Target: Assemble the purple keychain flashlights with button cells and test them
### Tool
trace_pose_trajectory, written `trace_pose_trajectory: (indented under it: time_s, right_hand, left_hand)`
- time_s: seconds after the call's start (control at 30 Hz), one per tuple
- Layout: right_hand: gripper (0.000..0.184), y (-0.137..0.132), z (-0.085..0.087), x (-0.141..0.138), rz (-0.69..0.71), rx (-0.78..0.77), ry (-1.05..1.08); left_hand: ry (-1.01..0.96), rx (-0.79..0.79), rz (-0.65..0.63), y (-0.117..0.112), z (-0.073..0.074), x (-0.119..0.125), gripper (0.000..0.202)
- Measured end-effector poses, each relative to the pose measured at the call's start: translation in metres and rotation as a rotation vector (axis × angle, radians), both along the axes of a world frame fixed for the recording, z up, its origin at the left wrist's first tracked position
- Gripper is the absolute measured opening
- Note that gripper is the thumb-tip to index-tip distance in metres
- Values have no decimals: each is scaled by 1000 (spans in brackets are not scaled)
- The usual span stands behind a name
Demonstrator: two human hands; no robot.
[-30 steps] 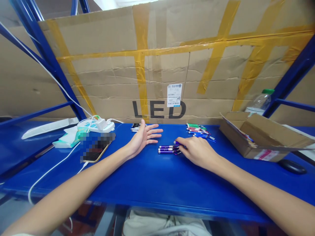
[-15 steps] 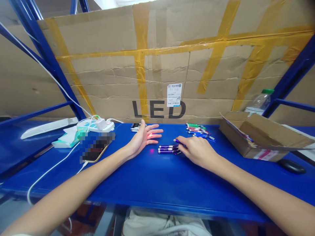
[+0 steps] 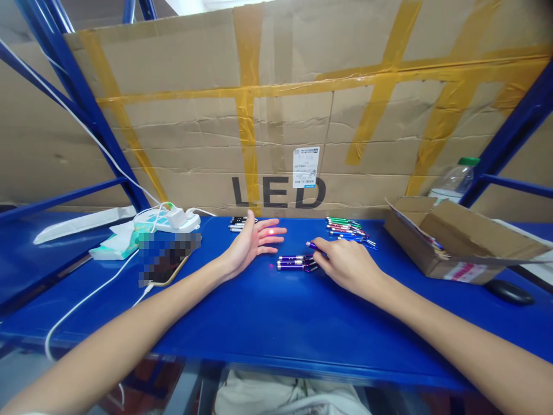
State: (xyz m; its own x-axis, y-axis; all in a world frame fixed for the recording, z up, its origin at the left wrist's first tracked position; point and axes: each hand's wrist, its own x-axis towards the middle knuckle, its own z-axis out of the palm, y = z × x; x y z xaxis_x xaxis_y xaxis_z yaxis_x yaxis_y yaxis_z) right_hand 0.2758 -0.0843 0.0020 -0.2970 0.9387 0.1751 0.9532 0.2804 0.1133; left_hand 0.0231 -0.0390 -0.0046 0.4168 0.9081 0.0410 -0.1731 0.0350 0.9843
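Observation:
My right hand (image 3: 348,262) is closed around a small purple laser pointer (image 3: 311,245), whose tip sticks out to the left past the thumb and finger. A red light spot falls on the fingers of my left hand (image 3: 254,239), which is held open, palm facing right, with nothing in it. Beneath and beside my right fingers lie several purple laser pointers (image 3: 291,263) in a small row, their clips partly hidden. A faint red glow shows on the blue table (image 3: 259,323) between the hands.
Green, red and blue pointers (image 3: 348,228) lie at the back right; black and silver ones (image 3: 237,223) sit behind my left hand. An open cardboard box (image 3: 453,265), a black mouse (image 3: 510,292) and a bottle (image 3: 458,178) are right. A phone (image 3: 170,268) and power strip (image 3: 151,219) lie left.
The red spot has shifted right and upward, from near the base of my left fingers to farther along them. The pointer in my right hand has moved only slightly.

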Motion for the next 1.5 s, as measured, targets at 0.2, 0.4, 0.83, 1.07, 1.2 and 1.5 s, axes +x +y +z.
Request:
trace_pose_trajectory:
  time_s: [0.2,0.4,0.83,1.07,1.2,1.5]
  right_hand:
    - [27,0,0,3,35,6,4]
    - [31,-1,3,1,-29,23,-10]
    - [36,-1,3,1,-12,32,12]
    - [37,-1,3,2,3,37,49]
    - [39,-1,2,2,-1,42,47]
    - [41,-1,2,3,-9,38,21]
  left_hand:
    - [1,2,11,-1,1,1,90]
    - [18,3,7,-2,1,0,91]
    - [19,0,10,-3,3,1,91]
    - [11,2,11,-2,2,0,88]
    - [7,1,18,-1,2,0,89]
    - [-1,-3,13,-1,1,0,88]
